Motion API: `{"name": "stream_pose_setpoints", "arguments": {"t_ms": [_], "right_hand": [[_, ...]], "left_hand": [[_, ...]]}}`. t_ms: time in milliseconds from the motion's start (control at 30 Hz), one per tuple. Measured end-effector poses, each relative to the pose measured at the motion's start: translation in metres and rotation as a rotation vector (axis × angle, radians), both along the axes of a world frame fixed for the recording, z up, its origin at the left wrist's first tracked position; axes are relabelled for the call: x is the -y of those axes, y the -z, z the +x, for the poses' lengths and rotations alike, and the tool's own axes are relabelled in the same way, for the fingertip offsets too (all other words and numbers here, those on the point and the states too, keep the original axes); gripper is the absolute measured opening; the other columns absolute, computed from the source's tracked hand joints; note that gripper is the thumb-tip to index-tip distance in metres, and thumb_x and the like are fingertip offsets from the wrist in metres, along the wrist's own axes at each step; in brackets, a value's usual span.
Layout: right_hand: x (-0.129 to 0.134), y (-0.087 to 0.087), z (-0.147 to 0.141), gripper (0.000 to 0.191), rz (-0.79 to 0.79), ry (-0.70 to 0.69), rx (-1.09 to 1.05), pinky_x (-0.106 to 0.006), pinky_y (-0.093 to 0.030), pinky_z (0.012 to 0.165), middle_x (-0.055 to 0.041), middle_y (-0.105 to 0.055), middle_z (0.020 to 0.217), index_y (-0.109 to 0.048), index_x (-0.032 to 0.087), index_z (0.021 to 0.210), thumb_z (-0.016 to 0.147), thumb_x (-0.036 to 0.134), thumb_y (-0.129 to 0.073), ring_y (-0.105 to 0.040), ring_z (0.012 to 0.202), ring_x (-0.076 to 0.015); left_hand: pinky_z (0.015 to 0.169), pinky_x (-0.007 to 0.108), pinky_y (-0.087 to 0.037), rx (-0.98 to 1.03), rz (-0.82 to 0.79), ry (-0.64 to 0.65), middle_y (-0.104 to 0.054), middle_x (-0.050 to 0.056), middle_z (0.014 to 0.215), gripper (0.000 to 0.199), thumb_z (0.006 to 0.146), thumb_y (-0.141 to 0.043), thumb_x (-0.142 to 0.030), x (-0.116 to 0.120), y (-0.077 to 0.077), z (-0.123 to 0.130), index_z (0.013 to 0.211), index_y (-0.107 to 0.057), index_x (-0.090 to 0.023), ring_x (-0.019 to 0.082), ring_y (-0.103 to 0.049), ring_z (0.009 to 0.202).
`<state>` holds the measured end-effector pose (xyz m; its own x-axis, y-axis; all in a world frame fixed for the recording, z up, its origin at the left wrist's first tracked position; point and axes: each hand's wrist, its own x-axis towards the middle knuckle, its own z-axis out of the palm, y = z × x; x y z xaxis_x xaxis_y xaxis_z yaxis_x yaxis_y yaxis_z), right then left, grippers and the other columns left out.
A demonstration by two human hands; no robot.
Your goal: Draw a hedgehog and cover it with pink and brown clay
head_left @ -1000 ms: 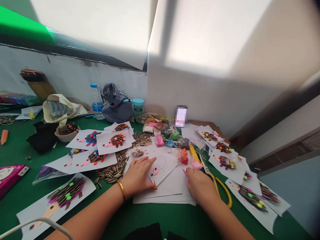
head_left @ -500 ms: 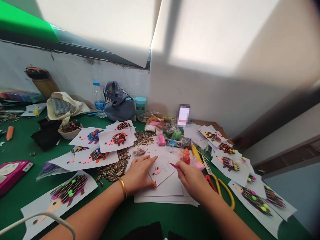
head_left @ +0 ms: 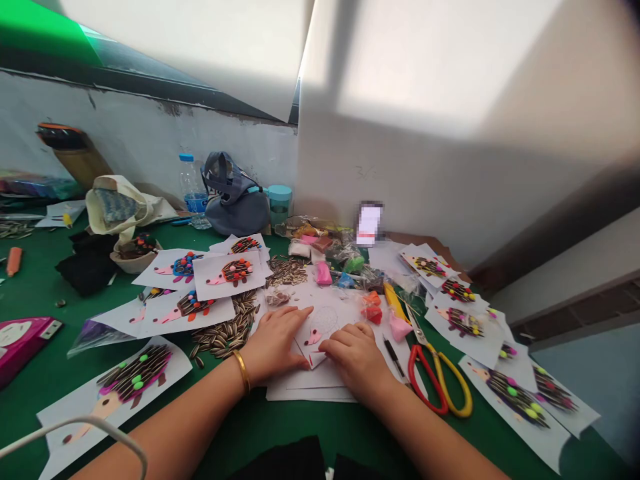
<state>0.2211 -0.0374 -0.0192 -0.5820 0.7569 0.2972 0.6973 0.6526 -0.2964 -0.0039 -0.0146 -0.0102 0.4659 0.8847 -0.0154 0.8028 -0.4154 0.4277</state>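
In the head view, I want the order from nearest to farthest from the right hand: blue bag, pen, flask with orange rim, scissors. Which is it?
From the right hand:
1. Pen, just to its right.
2. Scissors, farther right, beyond the pen.
3. Blue bag, back left, by the wall.
4. Flask, far left, at the back.

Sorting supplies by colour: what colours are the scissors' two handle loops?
One red, one yellow on the metal-bladed scissors; head view.
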Motion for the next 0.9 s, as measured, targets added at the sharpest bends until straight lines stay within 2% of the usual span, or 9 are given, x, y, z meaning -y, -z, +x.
{"name": "stream_pose_setpoints", "arguments": {"t_ms": [100,333,600,900], "right_hand": [[0.001,-0.001,-0.004,0.014,0.049,-0.003,0.028,-0.035,-0.023,0.082,0.0016,-0.069,0.085,-0.068,0.029,0.093,0.091,0.018,-0.06,-0.052,0.085,-0.0161],[0.002,0.003,-0.011,0.006,0.137,0.022,0.138,-0.037,-0.024,0.083,0.0003,-0.066,0.079,-0.067,0.027,0.089,0.092,0.028,-0.062,-0.049,0.081,-0.0169],[0.009,-0.007,-0.015,0.01,0.208,0.017,0.282,-0.039,-0.026,0.084,-0.0011,-0.062,0.076,-0.063,0.024,0.082,0.092,0.024,-0.061,-0.048,0.081,-0.0187],[-0.002,-0.014,0.023,0.013,0.089,0.118,0.194,-0.039,-0.025,0.087,-0.0017,-0.068,0.083,-0.07,0.027,0.089,0.089,0.019,-0.059,-0.051,0.086,-0.0195]], "left_hand": [[0.111,0.047,-0.029,-0.006,0.001,0.0,-0.047,0.009,0.147,0.096,0.067,-0.079,-0.052,0.0,0.001,0.0,0.148,-0.033,-0.027,0.033,-0.037,0.137],[0.112,0.046,-0.028,0.004,0.002,-0.002,-0.049,0.008,0.145,0.096,0.067,-0.079,-0.05,0.0,0.0,0.0,0.148,-0.032,-0.027,0.033,-0.037,0.138],[0.111,0.047,-0.028,-0.01,-0.004,-0.009,-0.049,0.009,0.145,0.096,0.066,-0.081,-0.047,0.001,-0.002,0.002,0.147,-0.033,-0.026,0.032,-0.037,0.137],[0.111,0.047,-0.028,-0.001,-0.012,-0.003,-0.049,0.009,0.145,0.098,0.066,-0.079,-0.051,0.001,-0.002,0.001,0.148,-0.032,-0.026,0.033,-0.036,0.138]]}}
